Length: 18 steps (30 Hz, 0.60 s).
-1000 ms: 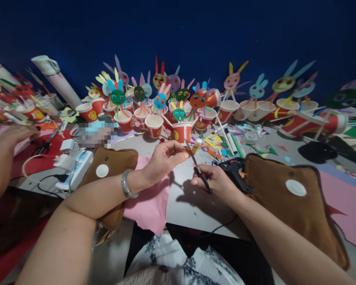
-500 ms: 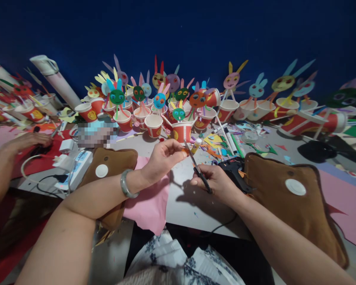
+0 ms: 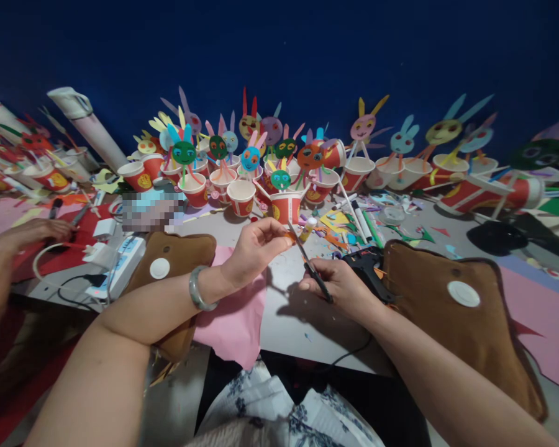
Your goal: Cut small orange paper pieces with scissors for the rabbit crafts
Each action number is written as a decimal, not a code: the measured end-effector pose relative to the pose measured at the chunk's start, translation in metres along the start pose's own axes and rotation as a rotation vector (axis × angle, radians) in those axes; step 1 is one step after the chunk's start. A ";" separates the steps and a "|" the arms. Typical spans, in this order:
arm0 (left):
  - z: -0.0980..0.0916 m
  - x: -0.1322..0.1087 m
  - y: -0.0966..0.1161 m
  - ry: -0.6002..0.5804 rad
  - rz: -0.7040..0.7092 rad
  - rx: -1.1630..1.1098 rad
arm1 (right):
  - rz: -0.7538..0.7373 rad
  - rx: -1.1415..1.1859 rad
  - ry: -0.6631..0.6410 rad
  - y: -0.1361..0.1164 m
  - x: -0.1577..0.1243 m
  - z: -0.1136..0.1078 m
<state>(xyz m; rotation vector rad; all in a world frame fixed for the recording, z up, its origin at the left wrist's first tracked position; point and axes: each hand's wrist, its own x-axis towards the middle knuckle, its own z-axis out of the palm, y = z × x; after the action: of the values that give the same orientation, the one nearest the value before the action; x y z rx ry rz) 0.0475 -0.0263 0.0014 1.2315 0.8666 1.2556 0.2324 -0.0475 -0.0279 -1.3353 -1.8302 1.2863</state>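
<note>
Between the thumb and fingers of my left hand [image 3: 264, 248] is a small orange piece of paper [image 3: 290, 236], mostly hidden by the fingertips. My right hand [image 3: 335, 284] grips black-handled scissors [image 3: 310, 264], their blades pointing up and toward the orange piece. Just behind both hands stands a red and white paper cup [image 3: 286, 207] with a green rabbit face [image 3: 281, 179] above it. A small glue bottle [image 3: 309, 227] with a white cap is behind the blades. Pink paper [image 3: 235, 310] lies under my left forearm.
Many rabbit-faced paper cups line the back. A black glue gun [image 3: 368, 268] and a brown cushion-like pad [image 3: 451, 310] lie to the right, with markers and paper scraps behind. A power strip [image 3: 123, 267] is at left, near another person's hand [image 3: 44, 233].
The other person's hand at the left has shifted slightly left and down over the red paper. My own hands, the scissors and the orange piece look almost unmoved.
</note>
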 end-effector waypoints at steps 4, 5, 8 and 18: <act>0.000 0.000 -0.001 0.006 -0.006 -0.005 | 0.013 0.005 0.013 0.001 0.000 0.001; 0.000 0.000 -0.001 0.006 -0.016 -0.005 | 0.016 0.020 0.014 0.000 0.000 0.001; 0.000 0.000 -0.001 -0.001 -0.070 -0.018 | 0.031 0.085 0.032 -0.004 -0.001 0.001; 0.004 -0.003 -0.009 -0.153 -0.225 0.116 | 0.050 0.424 0.160 -0.002 0.001 -0.006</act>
<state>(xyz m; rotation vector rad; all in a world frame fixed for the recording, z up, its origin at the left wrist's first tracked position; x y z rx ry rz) 0.0531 -0.0286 -0.0068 1.2654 0.9475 0.9310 0.2358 -0.0443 -0.0242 -1.2127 -1.3297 1.4479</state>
